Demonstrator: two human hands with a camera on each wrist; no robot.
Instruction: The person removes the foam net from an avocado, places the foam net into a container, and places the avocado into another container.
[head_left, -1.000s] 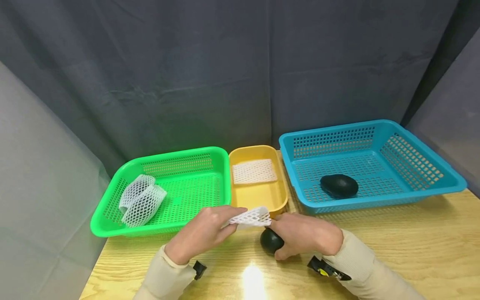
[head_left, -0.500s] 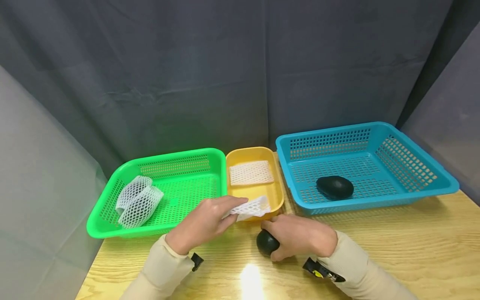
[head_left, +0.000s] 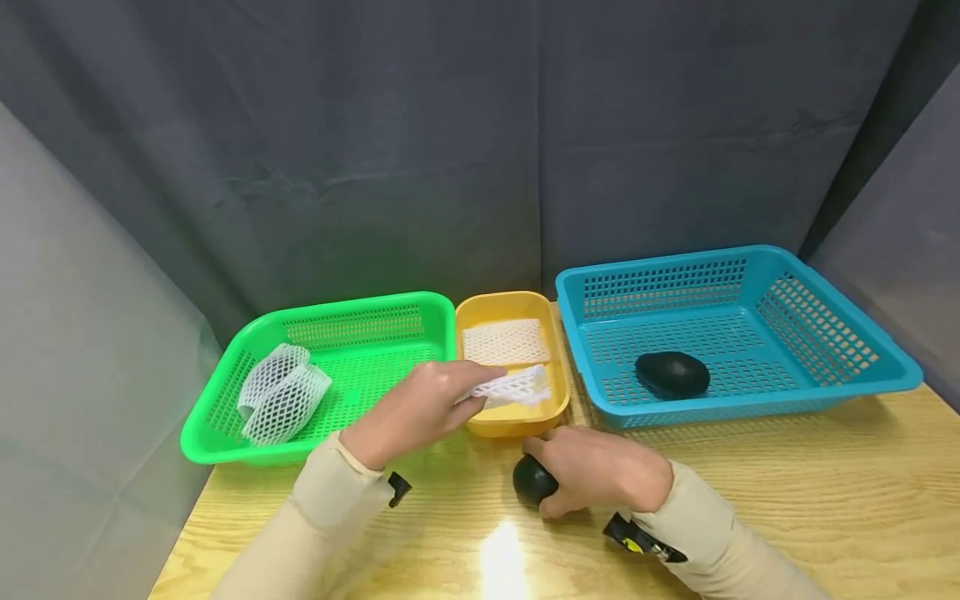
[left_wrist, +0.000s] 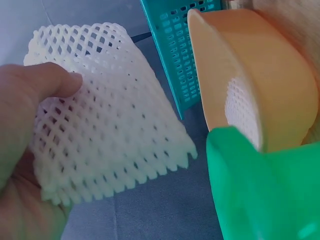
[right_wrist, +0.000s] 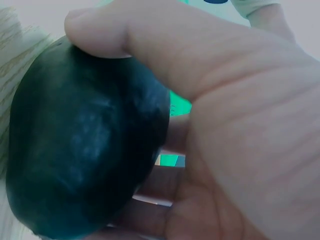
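Observation:
My left hand pinches a white foam fruit net between thumb and fingers. In the head view this net overlaps the front of the yellow tray, and its near end hangs free. A dark, smooth avocado is in my right hand, thumb over its top and fingers curled along its far side. The avocado is low over the wooden table, just in front of the yellow tray. Another flat foam net lies at the back of that tray.
The green basket at left holds two bulging foam nets, dark showing through their mesh. At right, the blue basket contains one more dark avocado. A grey curtain hangs behind all the containers.
My left hand has risen and moved forward with the foam net, from in front of the yellow tray to over it. My right hand stays on the avocado, almost still.

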